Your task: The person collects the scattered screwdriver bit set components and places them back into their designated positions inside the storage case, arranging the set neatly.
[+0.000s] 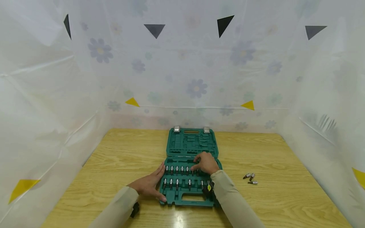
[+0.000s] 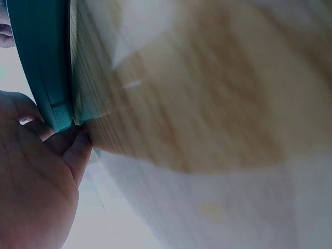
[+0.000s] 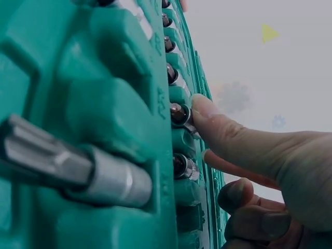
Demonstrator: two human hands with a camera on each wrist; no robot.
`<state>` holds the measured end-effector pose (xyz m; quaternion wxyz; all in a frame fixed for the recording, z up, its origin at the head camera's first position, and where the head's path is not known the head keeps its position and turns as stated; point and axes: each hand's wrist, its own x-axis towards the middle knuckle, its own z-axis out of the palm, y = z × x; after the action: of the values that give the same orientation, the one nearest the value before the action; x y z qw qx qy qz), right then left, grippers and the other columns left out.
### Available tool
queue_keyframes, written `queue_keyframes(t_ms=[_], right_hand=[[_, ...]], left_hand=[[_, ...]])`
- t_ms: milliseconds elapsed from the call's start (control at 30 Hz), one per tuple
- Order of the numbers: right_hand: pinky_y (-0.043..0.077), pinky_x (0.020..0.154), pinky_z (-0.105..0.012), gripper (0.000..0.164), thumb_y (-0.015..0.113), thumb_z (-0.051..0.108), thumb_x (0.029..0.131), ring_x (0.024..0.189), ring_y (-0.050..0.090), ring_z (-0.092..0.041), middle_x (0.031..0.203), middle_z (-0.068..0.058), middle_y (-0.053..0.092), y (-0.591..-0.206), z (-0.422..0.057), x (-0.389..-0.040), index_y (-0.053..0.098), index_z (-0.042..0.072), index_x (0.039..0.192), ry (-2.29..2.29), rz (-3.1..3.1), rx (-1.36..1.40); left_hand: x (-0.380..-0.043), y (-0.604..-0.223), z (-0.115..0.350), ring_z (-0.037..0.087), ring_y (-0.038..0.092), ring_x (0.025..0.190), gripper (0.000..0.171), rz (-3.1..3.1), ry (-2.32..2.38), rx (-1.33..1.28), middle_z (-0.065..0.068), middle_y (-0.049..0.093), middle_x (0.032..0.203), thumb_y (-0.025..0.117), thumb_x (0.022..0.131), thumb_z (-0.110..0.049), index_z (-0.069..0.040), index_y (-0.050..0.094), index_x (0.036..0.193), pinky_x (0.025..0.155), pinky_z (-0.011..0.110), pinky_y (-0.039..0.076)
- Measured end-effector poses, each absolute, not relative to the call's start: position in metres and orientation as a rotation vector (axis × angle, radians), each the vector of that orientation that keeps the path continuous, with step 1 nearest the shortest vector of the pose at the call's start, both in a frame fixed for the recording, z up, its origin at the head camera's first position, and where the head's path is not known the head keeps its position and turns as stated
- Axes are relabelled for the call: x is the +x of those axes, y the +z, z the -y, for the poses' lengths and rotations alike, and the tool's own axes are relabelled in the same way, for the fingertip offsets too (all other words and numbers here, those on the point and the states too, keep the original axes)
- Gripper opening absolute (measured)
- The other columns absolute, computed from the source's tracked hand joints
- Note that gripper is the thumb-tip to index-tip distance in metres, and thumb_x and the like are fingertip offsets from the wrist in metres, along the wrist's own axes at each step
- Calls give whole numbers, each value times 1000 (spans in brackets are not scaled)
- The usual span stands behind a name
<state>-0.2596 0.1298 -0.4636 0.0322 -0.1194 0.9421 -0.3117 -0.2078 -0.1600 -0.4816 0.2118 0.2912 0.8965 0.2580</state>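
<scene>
A green toolbox-style case [image 1: 178,199] lies unfolded on the table, with silver bit sockets [image 1: 177,183] in two rows of its near half. Along the case's left side, my left hand [image 1: 149,186] rests with its fingers straight and its thumb at the front corner; the left wrist view shows that hand's palm beside the case wall. Over the back row reaches my right hand [image 1: 207,163]. Its extended thumb [image 3: 218,124] presses on a bit socket [image 3: 181,115] seated in its slot, while the other fingers hang loosely bent behind. A larger bit socket [image 3: 78,166] sits in the front row.
Three loose bit sockets [image 1: 252,178] lie on the wooden table [image 1: 273,202] right of the case. The raised lid half [image 1: 179,142] with moulded slots is behind. Pale plastic sheeting [image 1: 196,63] with flowers and triangles encloses the table's back and sides.
</scene>
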Motion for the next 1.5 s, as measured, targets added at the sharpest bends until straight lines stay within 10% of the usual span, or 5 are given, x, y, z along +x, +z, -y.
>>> queue_keyframes(t_ms=[233, 1500], right_hand=[[52, 82, -49, 24, 86, 29, 70, 98, 62, -31, 107, -10, 70, -464, -129, -262, 78, 13, 86, -932, -2893, -327], [41, 51, -31, 22, 89, 19, 68, 58, 53, -17, 67, 2, 62, -454, -122, -273, 67, 14, 66, -878, -2794, -278]], left_hand=[[-207, -482, 160, 33, 13, 145, 127, -2492, 720, 809, 13, -14, 160, 78, 72, -57, -3, -2, 154, 111, 51, 27], [-208, -481, 160, 33, 12, 145, 127, -2495, 705, 821, 15, -13, 160, 77, 72, -58, -2, -2, 154, 111, 50, 27]])
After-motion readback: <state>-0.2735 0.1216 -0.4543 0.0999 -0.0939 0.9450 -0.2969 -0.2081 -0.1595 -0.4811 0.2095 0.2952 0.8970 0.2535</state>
